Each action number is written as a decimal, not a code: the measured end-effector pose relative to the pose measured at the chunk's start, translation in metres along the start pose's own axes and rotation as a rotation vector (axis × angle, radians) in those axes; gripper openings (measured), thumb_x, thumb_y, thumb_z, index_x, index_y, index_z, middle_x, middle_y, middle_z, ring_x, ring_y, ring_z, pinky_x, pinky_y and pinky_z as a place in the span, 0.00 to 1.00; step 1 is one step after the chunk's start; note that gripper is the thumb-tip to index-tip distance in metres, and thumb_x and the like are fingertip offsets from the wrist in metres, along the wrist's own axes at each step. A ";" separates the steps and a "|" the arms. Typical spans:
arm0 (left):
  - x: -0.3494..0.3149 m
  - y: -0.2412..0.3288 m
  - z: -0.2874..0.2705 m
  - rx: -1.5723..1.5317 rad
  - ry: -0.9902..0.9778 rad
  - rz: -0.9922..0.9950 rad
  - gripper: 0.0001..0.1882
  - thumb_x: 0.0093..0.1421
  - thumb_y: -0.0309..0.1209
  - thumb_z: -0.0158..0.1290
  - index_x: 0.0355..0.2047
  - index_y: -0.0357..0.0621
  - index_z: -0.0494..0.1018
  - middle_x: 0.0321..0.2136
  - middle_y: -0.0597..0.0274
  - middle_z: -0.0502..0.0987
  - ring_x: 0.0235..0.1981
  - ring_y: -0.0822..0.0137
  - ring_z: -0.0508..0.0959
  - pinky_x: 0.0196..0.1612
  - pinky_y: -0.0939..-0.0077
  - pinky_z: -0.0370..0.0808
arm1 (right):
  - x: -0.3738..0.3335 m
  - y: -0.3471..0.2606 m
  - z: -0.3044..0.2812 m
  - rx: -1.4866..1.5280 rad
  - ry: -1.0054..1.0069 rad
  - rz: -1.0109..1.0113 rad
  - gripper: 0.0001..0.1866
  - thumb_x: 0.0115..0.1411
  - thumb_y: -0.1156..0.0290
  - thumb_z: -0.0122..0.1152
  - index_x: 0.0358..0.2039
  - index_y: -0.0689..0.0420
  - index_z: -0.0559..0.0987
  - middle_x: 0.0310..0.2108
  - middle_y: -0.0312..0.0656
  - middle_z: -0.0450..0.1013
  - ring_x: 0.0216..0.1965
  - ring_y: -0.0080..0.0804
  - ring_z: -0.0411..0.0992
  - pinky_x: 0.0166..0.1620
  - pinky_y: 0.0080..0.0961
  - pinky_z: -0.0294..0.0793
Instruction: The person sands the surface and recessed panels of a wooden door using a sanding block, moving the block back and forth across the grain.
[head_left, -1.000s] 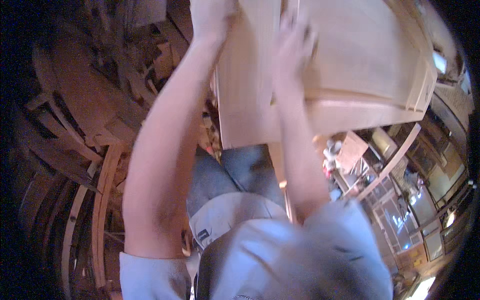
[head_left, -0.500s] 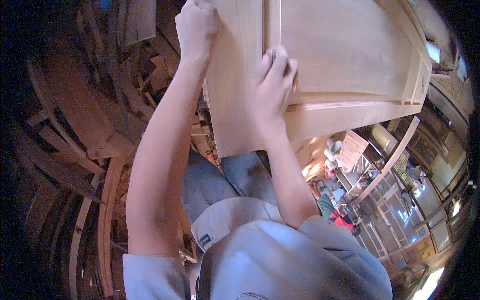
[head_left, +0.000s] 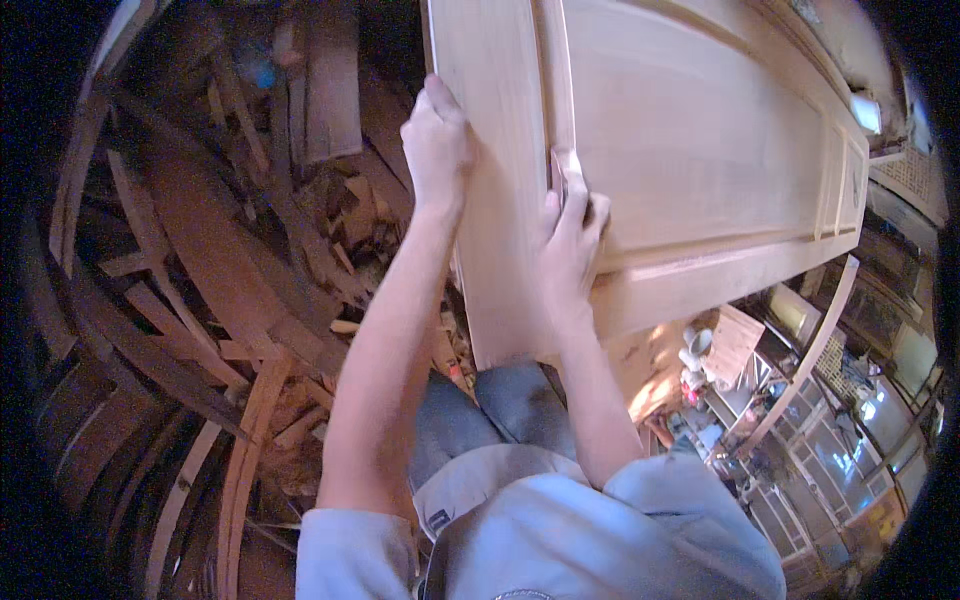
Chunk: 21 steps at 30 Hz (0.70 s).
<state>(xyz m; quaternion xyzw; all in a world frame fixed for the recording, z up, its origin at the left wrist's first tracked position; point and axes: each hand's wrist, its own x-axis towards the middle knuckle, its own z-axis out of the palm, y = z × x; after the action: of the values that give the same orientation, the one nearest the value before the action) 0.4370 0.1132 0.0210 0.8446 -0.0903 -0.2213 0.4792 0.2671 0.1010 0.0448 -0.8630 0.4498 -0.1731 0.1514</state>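
A pale wooden panelled door lies tilted in front of me, with raised moulding around its recessed panels. My left hand is closed over the door's left edge; its fingers curl around the side and are partly hidden. Along the inner moulding next to the broad left board, my right hand has its fingers bent around a small flat brownish piece, pressed against the groove. What that piece is made of is too small to tell. The door's near corner hangs just above my thighs.
Dark planks and scrap wood pieces crowd the left side. A long thin wooden strip slants at the right. Beyond it are a light board, white containers and framed panes.
The view has shifted, so the door and both hands appear lower and farther right. My left hand has slid nearer along the door's edge. My right hand stays at the moulding.
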 end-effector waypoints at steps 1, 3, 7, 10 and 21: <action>0.001 0.005 -0.002 -0.015 0.008 -0.028 0.33 0.72 0.48 0.29 0.36 0.31 0.75 0.33 0.30 0.78 0.41 0.31 0.76 0.46 0.43 0.70 | 0.004 -0.004 -0.002 -0.045 -0.029 0.018 0.29 0.65 0.67 0.54 0.67 0.49 0.62 0.40 0.54 0.65 0.37 0.51 0.68 0.46 0.49 0.68; 0.002 0.003 -0.007 0.024 -0.013 -0.024 0.33 0.72 0.48 0.28 0.37 0.31 0.75 0.33 0.30 0.78 0.41 0.31 0.77 0.45 0.43 0.70 | 0.025 -0.012 0.012 -0.061 0.017 0.013 0.27 0.66 0.68 0.52 0.65 0.54 0.62 0.40 0.57 0.68 0.40 0.56 0.69 0.46 0.52 0.68; -0.001 0.021 0.015 -0.025 -0.088 -0.040 0.32 0.73 0.48 0.28 0.38 0.31 0.74 0.34 0.30 0.78 0.41 0.31 0.77 0.46 0.42 0.70 | 0.168 -0.012 0.043 -0.065 0.149 -0.049 0.19 0.67 0.64 0.51 0.54 0.60 0.66 0.41 0.60 0.71 0.42 0.60 0.72 0.44 0.55 0.70; 0.003 0.003 0.005 0.037 -0.033 -0.002 0.32 0.73 0.48 0.28 0.39 0.31 0.74 0.33 0.29 0.78 0.41 0.31 0.77 0.45 0.42 0.70 | 0.180 -0.022 0.067 -0.033 0.153 -0.071 0.15 0.66 0.64 0.52 0.48 0.61 0.68 0.41 0.61 0.71 0.42 0.60 0.72 0.43 0.54 0.71; -0.004 0.025 0.016 -0.049 -0.097 -0.079 0.31 0.73 0.47 0.29 0.40 0.31 0.74 0.34 0.29 0.77 0.41 0.30 0.76 0.45 0.43 0.71 | 0.206 -0.005 0.052 0.010 0.123 -0.114 0.15 0.68 0.68 0.49 0.52 0.60 0.66 0.37 0.61 0.71 0.41 0.66 0.72 0.43 0.57 0.70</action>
<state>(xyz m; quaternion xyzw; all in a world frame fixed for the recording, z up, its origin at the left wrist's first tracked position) 0.4279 0.0891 0.0366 0.8237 -0.0744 -0.2829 0.4857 0.4039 -0.0614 0.0343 -0.8741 0.4076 -0.2364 0.1178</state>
